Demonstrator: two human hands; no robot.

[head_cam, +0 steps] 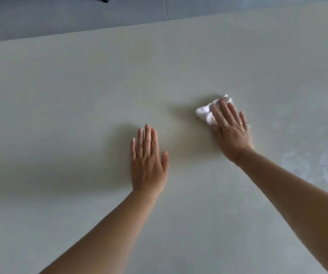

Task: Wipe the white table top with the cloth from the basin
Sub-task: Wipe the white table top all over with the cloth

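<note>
Head view: cloth [205,111] under flat right hand [230,131].

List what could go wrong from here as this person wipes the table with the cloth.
1. The cloth is bunched small under the right hand, fingers flat, so it may slip out or cover little per stroke.
2. The pale patches near the right forearm could be missed or smeared.
3. The left hand, flat on the table top, may leave prints.
</note>
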